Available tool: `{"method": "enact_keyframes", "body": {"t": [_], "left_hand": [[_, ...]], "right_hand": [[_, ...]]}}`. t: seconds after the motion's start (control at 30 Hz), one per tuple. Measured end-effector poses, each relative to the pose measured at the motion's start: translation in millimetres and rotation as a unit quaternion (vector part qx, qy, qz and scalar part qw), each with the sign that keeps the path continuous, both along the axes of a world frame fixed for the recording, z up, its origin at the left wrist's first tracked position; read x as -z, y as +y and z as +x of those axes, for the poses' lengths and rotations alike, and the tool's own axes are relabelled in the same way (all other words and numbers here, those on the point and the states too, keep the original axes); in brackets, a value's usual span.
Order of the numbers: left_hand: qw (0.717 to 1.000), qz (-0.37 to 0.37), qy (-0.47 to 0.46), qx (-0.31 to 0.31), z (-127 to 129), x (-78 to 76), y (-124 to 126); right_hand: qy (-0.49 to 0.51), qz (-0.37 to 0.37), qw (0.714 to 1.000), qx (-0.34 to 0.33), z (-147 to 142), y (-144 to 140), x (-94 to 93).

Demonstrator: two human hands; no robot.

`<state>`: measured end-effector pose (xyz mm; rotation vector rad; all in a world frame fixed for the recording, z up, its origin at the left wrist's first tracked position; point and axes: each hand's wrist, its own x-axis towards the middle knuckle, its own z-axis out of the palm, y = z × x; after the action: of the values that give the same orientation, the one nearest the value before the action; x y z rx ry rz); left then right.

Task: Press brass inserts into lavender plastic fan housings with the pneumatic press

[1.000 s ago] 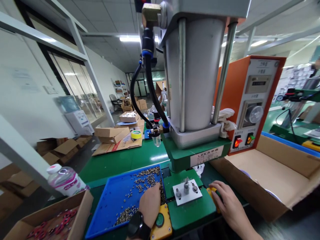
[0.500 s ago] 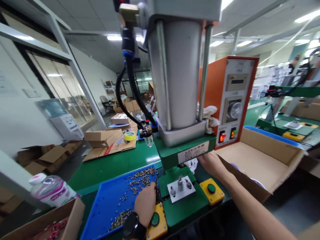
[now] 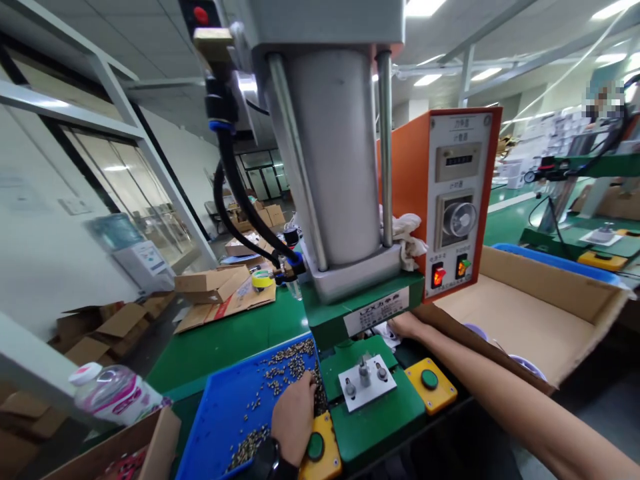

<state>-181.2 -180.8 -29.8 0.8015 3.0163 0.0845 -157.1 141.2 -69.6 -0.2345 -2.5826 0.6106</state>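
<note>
My left hand [image 3: 294, 415] rests, fingers curled down, on the small metal parts [image 3: 287, 363] in the blue tray [image 3: 225, 407], beside the yellow box with a green button [image 3: 318, 448]. My right hand [image 3: 406, 325] reaches back under the green press frame [image 3: 360, 300]; its fingers are hidden behind the frame, near a white cloth. Between the hands, the white fixture plate [image 3: 367, 382] with three upright pins sits on the green base. A second yellow button box [image 3: 431, 385] lies under my right forearm's line.
An orange control box [image 3: 450, 193] with lit switches stands right of the press cylinder [image 3: 330, 153]. An open cardboard box [image 3: 520, 320] lies right. A plastic bottle [image 3: 117, 393] and a carton of red parts [image 3: 125, 460] sit left. Flattened cartons and tape [image 3: 262, 280] lie behind.
My right hand left the right yellow button box and reached back under the press frame. My left hand stayed on the parts in the tray. The view swung to the right.
</note>
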Motion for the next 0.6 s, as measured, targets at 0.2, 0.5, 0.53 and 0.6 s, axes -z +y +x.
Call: {"method": "enact_keyframes", "body": {"t": [0.2, 0.5, 0.53, 0.6], "left_hand": [[1.000, 0.019, -0.001, 0.004, 2.7, -4.7, 1.6], [0.996, 0.076, 0.034, -0.043, -12.1, -24.2, -29.6], [0.992, 0.101, 0.052, -0.057, -18.0, -30.1, -48.2], [0.980, 0.126, 0.117, -0.102, -30.1, -41.9, -95.0]], "right_hand": [[0.003, -0.032, 0.999, -0.016, 3.7, 4.5, 32.8], [0.041, -0.047, 0.998, 0.004, 0.1, 8.8, 39.1], [0.047, -0.048, 0.998, 0.012, 0.0, 9.2, 39.8], [0.059, -0.053, 0.997, 0.025, -0.5, 10.1, 42.2]]}}
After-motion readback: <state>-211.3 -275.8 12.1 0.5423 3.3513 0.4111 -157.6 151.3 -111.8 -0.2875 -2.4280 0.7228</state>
